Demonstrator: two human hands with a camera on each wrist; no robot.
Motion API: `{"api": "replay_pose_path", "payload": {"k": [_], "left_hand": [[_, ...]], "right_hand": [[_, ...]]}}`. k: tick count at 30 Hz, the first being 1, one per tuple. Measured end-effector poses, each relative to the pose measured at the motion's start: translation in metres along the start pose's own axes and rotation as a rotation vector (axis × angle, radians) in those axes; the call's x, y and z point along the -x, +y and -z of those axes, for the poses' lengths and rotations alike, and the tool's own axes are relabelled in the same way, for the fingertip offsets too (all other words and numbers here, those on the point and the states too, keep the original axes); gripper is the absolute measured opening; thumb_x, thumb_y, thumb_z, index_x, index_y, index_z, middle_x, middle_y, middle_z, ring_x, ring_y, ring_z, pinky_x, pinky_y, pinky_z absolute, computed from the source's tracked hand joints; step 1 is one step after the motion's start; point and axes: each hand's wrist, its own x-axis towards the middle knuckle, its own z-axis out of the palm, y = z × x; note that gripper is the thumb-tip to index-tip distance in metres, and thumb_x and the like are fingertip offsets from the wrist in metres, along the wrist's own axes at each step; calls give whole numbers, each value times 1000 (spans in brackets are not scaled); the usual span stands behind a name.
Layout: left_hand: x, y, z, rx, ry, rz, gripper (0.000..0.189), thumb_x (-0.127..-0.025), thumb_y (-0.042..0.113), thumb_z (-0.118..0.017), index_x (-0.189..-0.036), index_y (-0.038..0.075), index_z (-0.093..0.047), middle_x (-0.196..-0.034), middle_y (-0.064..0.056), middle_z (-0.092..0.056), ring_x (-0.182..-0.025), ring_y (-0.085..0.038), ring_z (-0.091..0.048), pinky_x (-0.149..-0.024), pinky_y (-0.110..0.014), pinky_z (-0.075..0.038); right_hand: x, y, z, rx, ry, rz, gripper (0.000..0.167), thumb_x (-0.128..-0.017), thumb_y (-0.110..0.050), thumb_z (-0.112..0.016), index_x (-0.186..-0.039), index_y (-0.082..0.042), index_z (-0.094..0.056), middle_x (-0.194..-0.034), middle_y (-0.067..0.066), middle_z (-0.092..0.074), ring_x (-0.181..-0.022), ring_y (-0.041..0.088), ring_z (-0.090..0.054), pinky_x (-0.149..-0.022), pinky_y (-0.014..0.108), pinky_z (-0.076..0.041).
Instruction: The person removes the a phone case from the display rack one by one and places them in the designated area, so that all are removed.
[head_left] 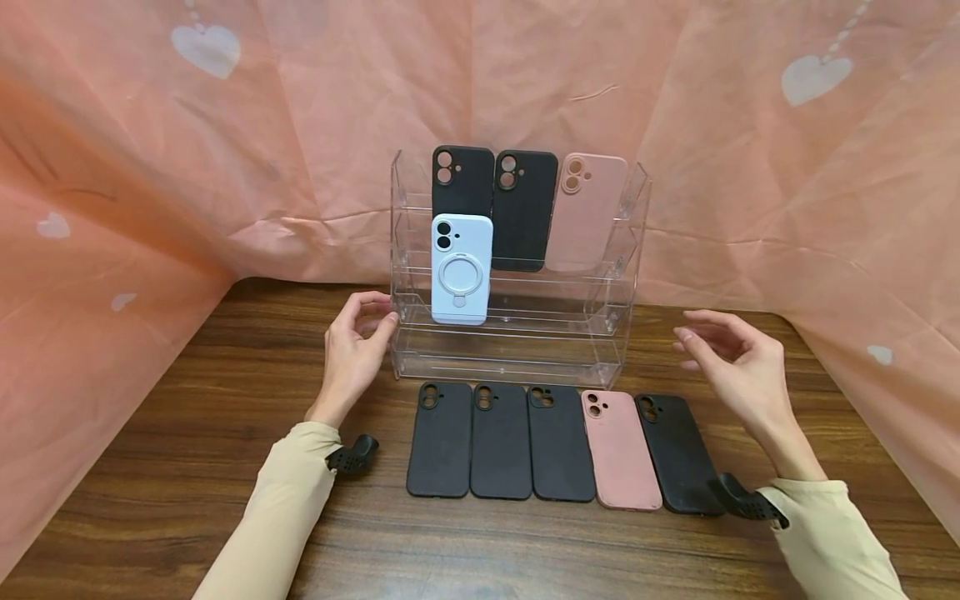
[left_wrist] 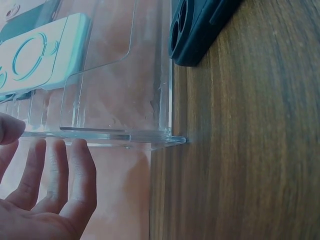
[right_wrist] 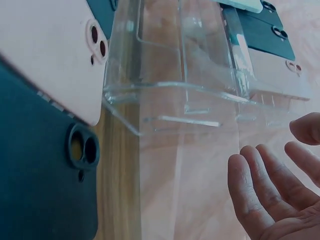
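Between the hands, a clear tiered rack bears four phone cases.

The bare right hand is hanging at lower right — near a clear, tiered plastic rack. The rack is holding a flat, rectangular pink phone case. At left, a second pink phone case and a dark rectangular phone case are lying side by side on a brown wood-grain table.

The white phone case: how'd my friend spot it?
On the brown table, find the clear rack. Three cases stand in its top row; look in front of the left one. There's the white phone case, the only one with a ring.
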Motion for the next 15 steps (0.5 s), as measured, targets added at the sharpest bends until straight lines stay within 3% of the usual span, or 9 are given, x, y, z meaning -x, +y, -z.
{"api": "replay_pose_path", "payload": {"k": [5, 10, 15], "left_hand": [[4, 14, 0, 7, -1, 14, 25, -96, 0, -65, -121, -3, -63, -118, -25, -68, -103, -42, -71, -61, -10, -54], [-1, -1, -1, 12, 6, -3, 25, -96, 3, -67, -121, 3, -65, -117, -20, -70, -100, -37, -73, -60, -11, -55], [-3, -12, 0, 19, 2, -34, 25, -95, 9, -71, -120, 8, -66, -116, -16, -71, -98, -33, -74, -59, -13, -56]], "right_hand": [[-4, -5, -6, -82, 3, 27, 27, -94, -1, -70, -121, -3, -69, -96, -11, -79, -78, 2, -76, -65, 21, -62], [-8, -10, -13, -200, -6, 49, 27, -93, 2, -69, -120, -3, -70, -97, -6, -79, -80, 5, -76, -66, 22, -63], [-13, -16, -20, -223, -11, 77, 27, -93, 3, -69, -119, -1, -70, -97, -5, -79, -82, 7, -77, -65, 23, -63]]}}
